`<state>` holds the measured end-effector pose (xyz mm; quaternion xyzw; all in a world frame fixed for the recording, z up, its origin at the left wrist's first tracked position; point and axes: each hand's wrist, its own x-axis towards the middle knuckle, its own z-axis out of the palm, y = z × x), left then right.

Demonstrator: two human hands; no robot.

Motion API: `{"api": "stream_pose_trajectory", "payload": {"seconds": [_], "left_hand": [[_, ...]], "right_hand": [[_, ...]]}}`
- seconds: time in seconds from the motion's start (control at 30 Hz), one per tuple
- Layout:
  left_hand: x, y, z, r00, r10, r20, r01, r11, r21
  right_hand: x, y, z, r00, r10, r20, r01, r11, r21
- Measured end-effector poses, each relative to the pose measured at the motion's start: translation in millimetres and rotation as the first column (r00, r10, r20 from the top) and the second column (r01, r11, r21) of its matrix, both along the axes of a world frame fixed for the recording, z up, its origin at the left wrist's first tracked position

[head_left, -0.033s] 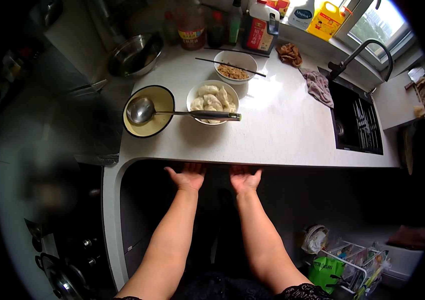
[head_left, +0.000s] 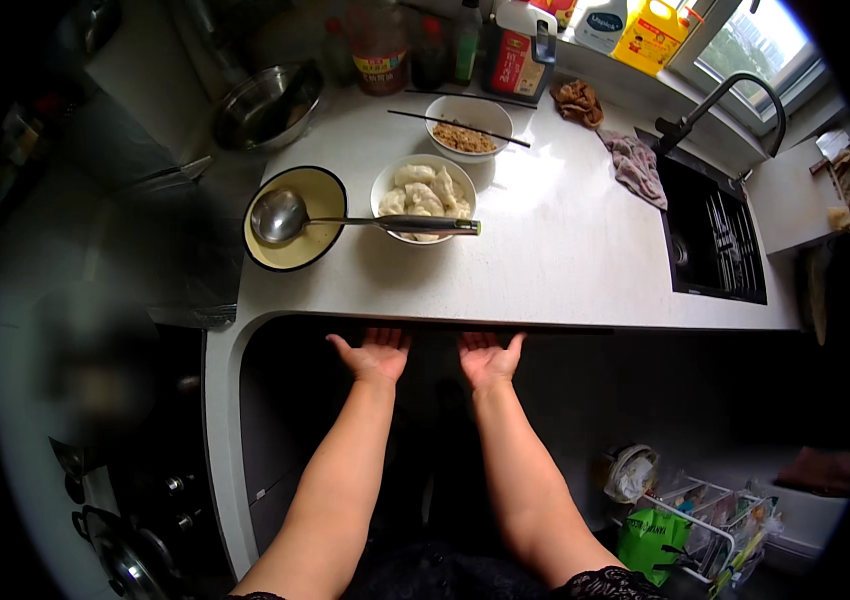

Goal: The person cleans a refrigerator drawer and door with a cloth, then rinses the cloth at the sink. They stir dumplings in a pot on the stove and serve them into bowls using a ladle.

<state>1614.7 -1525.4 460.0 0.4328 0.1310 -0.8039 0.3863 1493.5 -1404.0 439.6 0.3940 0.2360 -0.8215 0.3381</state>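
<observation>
My left hand (head_left: 375,356) is palm up at the front edge of the white countertop (head_left: 565,270), thumb out and fingers stretched, with the fingertips partly hidden beneath the edge. Beside it my right hand (head_left: 489,358) has the same pose. Both are open and hold nothing. Above them on the counter sits a white bowl of dumplings (head_left: 423,192). A ladle (head_left: 279,216) has its head in the cream, dark-rimmed bowl (head_left: 291,262), and its handle crosses over the dumpling bowl. Behind stands a white bowl with brown filling (head_left: 463,137), a chopstick (head_left: 500,134) laid across it.
Bottles and a large jug (head_left: 522,55) line the back. Cloths (head_left: 633,168) lie beside the black sink (head_left: 715,235) and its faucet (head_left: 720,95). A metal basin (head_left: 270,105) stands back left. Low at right are a white rack (head_left: 710,535) and a green bag (head_left: 653,545).
</observation>
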Motion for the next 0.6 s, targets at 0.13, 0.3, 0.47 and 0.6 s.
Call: {"api": "stream_pose_trajectory", "payload": {"seconds": [0.13,0.3,0.47,0.6], "left_hand": [[45,35,-1,0.99,-0.113,0.088,0.114,0.994,-0.006],[89,82,28,0.95,-0.152,0.273,0.126,0.986,0.109],[121,114,40,0.939,-0.176,0.296,0.139,0.98,0.142],[133,123,50,0.941,-0.236,0.241,0.214,0.97,0.115]], "right_hand": [[39,36,0,0.977,0.171,-0.128,-0.162,0.984,0.076],[83,98,-15,0.944,0.324,-0.052,-0.31,0.933,0.182],[108,142,1,0.737,0.672,0.065,-0.64,0.666,0.383],[103,143,29,0.372,0.912,0.173,-0.897,0.305,0.319]]}}
